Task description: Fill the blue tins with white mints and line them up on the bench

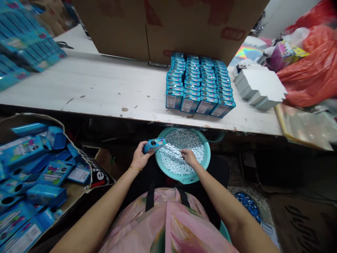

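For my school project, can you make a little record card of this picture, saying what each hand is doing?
Left hand: holds a blue tin
Right hand: touches small pale pieces
Pieces are in: a teal basin
On the table: rows of upright blue tins
Left of the basin: a cardboard box of blue packs

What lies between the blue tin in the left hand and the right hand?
Head view: small pale sweets in a teal basin lie between the blue tin and the right hand.
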{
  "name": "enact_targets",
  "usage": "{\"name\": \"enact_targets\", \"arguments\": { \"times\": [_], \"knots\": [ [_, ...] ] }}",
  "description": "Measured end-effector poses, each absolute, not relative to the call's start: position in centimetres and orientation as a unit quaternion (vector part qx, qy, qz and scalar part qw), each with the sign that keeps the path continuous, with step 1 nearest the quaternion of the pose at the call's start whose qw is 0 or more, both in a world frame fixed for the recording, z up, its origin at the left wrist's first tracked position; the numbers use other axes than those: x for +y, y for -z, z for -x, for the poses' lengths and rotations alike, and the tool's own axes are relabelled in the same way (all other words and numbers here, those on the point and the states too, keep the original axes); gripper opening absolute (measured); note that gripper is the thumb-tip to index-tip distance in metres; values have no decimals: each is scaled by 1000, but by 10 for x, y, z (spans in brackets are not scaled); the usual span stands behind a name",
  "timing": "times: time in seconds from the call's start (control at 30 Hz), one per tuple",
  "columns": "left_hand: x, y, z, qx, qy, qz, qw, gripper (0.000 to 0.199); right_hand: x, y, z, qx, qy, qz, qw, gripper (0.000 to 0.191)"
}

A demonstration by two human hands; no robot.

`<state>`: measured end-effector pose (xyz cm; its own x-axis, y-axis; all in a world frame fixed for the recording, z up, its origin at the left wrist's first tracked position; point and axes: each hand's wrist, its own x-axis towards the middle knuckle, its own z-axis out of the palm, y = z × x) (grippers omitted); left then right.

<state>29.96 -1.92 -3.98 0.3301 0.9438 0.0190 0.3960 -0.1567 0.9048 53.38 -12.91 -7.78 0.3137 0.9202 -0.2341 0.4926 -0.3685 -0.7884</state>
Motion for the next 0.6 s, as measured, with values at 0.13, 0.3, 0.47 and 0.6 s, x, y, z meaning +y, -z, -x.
{"name": "enact_targets", "arguments": {
  "times": [0.13,0.3,0.47,0.6],
  "knots": [
    [-19,43,-306,479,-318,-697,428,41,-143,41,-564,-463,-394,728,318,29],
    [-28,45,-325,458,-288,-730,417,37,-146,-32,-581,-546,-374,707,250,30],
    [-39,49,-343,430,-279,-753,413,39,-134,-96,-561,-648,-211,732,8,29],
    [-43,50,-347,419,-273,-761,414,40,-123,-124,-534,-654,-140,730,-138,30]
  ]
}}
